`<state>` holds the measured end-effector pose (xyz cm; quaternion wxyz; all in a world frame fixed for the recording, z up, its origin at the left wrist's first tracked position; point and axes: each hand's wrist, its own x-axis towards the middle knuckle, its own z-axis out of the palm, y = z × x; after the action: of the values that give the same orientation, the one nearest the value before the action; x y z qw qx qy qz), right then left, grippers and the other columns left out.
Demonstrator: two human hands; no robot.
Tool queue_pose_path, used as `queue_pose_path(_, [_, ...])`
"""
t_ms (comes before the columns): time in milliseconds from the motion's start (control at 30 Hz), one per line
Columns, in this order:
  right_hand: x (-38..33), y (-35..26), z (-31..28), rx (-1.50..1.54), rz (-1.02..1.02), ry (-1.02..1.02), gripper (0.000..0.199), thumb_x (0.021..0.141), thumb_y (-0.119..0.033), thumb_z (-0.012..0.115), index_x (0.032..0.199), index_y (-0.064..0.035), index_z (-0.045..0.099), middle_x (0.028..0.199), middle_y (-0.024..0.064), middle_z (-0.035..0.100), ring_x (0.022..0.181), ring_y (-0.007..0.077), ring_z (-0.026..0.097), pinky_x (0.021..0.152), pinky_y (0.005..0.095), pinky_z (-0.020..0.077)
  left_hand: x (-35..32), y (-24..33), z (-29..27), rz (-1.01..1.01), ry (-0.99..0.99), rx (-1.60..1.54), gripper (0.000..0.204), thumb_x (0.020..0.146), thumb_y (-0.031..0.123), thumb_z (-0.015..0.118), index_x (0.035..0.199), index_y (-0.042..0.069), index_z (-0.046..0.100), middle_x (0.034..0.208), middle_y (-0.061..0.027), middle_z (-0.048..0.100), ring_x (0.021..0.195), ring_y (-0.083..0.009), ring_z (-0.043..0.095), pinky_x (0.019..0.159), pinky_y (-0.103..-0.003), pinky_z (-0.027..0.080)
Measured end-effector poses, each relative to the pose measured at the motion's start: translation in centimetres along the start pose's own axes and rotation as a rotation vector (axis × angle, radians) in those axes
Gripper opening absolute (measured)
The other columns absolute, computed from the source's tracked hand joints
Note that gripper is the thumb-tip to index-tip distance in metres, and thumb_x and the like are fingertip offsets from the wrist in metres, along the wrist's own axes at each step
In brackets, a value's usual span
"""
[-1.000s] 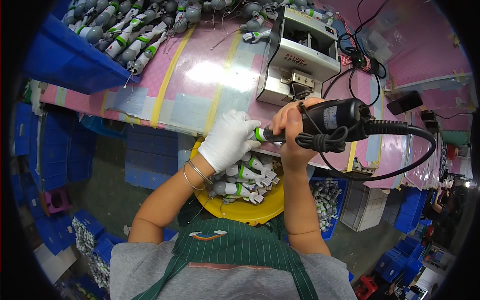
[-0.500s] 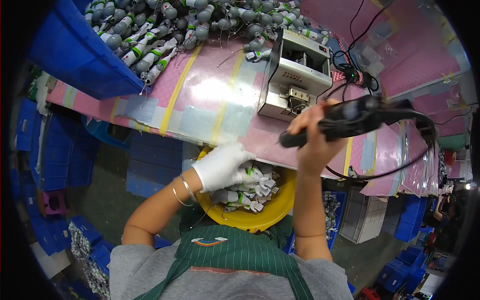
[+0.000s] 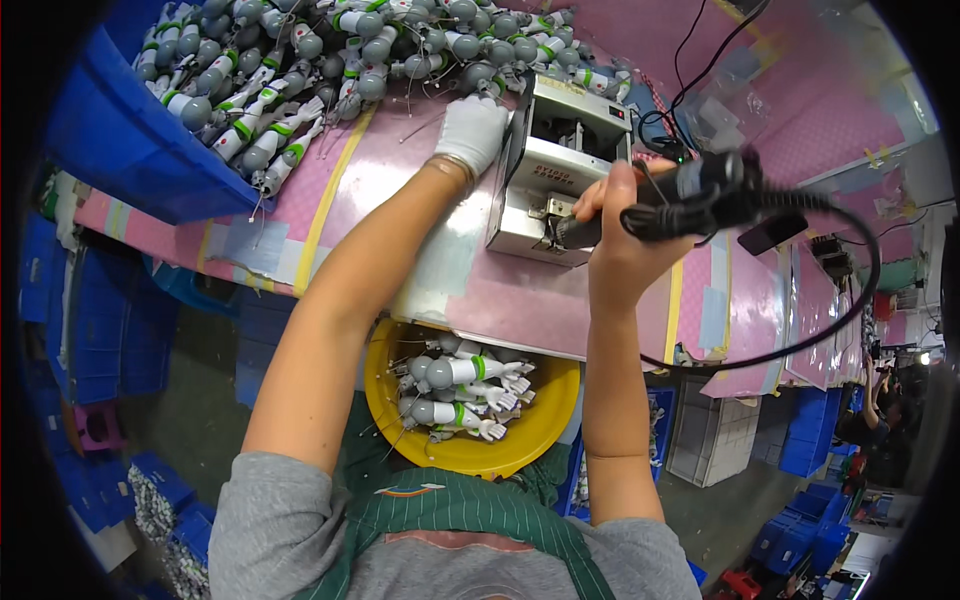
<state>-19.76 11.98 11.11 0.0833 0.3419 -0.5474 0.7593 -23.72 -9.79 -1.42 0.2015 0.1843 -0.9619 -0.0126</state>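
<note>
Grey-and-white plastic toy arms (image 3: 372, 84) lie just beyond white-gloved left hand (image 3: 474, 130), finger closure indeterminable; bare right hand (image 3: 628, 228) grips black cylindrical corded tool (image 3: 692, 196).

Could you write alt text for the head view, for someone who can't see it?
A person's white-gloved left hand is at the near edge of a pile of white, grey and green toy arms, while the bare right hand grips a black corded tool at a boxy metal machine. By the table, a yellow basin holds more arms.
</note>
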Motion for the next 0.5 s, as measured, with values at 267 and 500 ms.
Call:
queue_pose_path(267, [-0.3, -0.5, -1.0, 0.121, 0.117, 0.027, 0.017, 0.09, 0.003, 0.06, 0.103, 0.004, 0.05, 0.063, 0.0074, 0.053, 0.049, 0.0145, 0.053, 0.051, 0.0288, 0.0462, -6.1, -6.2, -8.5, -0.21, -0.072, -0.369, 0.024, 0.09, 0.028, 0.063, 0.106, 0.012, 0.071, 0.101, -0.0128, 0.07, 0.089, -0.032, 0.067, 0.081, -0.041, 0.053])
queue_pose_path(500, [-1.6, -0.8, -1.9, 0.176, 0.186, 0.028, 0.018, 0.091, -0.003, 0.06, 0.105, 0.0037, 0.051, 0.064, 0.0073, 0.053, 0.05, 0.0151, 0.052, 0.051, 0.0315, 0.0476, -10.5, -7.5, -16.8, -0.253, -0.05, -0.895, 0.016, 0.078, 0.009, 0.077, 0.092, 0.004, 0.071, 0.093, -0.0024, 0.067, 0.087, -0.0103, 0.061, 0.08, -0.026, 0.049])
